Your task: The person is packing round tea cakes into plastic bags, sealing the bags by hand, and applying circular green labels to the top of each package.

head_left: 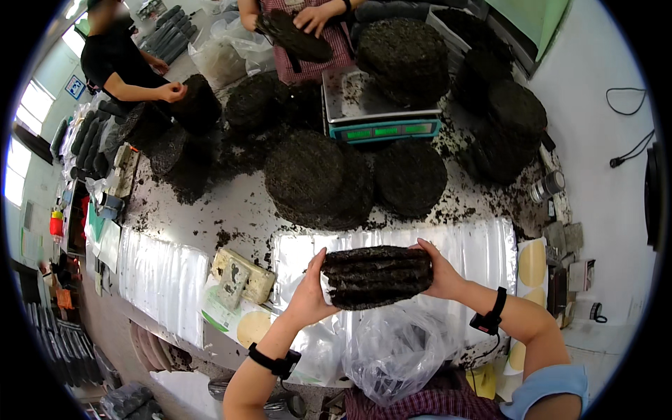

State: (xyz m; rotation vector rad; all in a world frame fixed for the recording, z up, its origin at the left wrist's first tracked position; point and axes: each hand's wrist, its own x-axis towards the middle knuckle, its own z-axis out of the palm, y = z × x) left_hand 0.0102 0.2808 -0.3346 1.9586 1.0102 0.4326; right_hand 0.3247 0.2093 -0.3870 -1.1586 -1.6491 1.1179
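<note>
Between both palms, a stack of dark round dried seaweed cakes (378, 278) is held on its side, layers facing up. My left hand (311, 297) presses its left end, where a bit of white shows. At the right end, my right hand (441, 271) clasps it with fingers curved around the edge. Beneath lies shiny silver wrapping (469, 245) spread on the table. A crumpled clear plastic bag (399, 343) sits just below the stack, nearest to me. Beyond my hands stand a tall pile of seaweed cakes (304, 175) and a shorter one (411, 178).
A digital scale (385, 133) bears another pile (402, 59). Pale blocks (241, 278) lie left of my hands, a jar (547, 186) at the right edge. Across the table a person holds a dark cake (297, 38); a person in black (119, 59) touches a pile. Dark crumbs litter the table.
</note>
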